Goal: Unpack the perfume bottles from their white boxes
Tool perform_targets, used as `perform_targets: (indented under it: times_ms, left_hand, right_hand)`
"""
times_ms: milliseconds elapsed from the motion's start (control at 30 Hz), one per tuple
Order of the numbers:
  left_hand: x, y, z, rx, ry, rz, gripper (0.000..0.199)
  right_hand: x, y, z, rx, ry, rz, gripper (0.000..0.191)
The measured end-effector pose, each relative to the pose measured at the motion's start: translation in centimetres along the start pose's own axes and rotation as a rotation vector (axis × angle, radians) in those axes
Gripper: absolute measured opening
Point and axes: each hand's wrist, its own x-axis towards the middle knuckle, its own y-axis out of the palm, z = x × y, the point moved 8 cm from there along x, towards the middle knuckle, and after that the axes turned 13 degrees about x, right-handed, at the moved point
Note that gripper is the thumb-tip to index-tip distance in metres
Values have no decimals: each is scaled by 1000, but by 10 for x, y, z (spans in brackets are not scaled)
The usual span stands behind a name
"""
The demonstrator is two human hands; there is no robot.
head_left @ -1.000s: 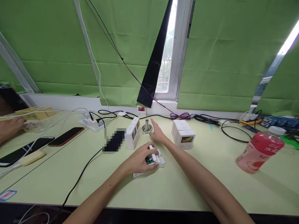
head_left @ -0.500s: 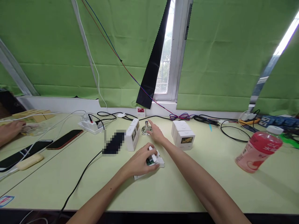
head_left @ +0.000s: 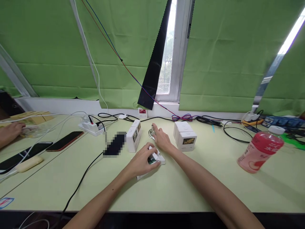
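Observation:
My left hand (head_left: 143, 159) is wrapped round a small white cardboard box (head_left: 162, 160), which lies on the table with its flaps open toward the far right. Something dark green shows on the box beside my fingers. Farther off, my right hand (head_left: 162, 139) has its fingers closed round a small clear glass bottle (head_left: 150, 133) with a silvery neck; the hand hides much of it. White boxes with pictures stand on both sides: one group (head_left: 133, 136) left of the bottle, another group (head_left: 186, 136) right of my right hand.
A pink drink bottle (head_left: 260, 151) stands at the right. Phones (head_left: 64, 141), a power strip (head_left: 91, 127) and cables lie at the left, where another person's hand (head_left: 10, 132) rests near a plastic bag. Black cables (head_left: 209, 122) run along the back wall.
My right hand has closed round the glass bottle and drawn it slightly toward me, tilting it. My left hand keeps its hold on the white box. The view has shifted slightly.

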Motion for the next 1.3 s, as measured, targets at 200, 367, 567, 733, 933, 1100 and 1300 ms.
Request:
perform_targets:
  times_ms: [200, 367, 567, 733, 933, 1100, 1300]
  left_hand:
    - [3, 0, 2, 57, -27, -23, 31]
    - [5, 3, 3, 69, -28, 6, 34]
    - [9, 5, 7, 77, -77, -7, 32]
    - [18, 9, 12, 104, -111, -30, 32]
    - [35, 11, 11, 92, -81, -26, 31]
    - [47, 9, 8, 40, -20, -9, 33]
    - [50, 9, 10, 40, -11, -11, 31]
  right_hand:
    - [-29, -12, -1, -59, 4, -16, 61]
    - [-48, -23, -3, -105, 20, -18, 62]
    - [-65, -27, -7, -81, 15, -31, 63]
    - [-70, -30, -11, -41, 39, -50, 63]
    - [-68, -33, -12, -20, 54, -51, 62]
    - [-67, -35, -12, -18, 55, -58, 63]
    - [-67, -42, -14, 45, 29, -93, 63]
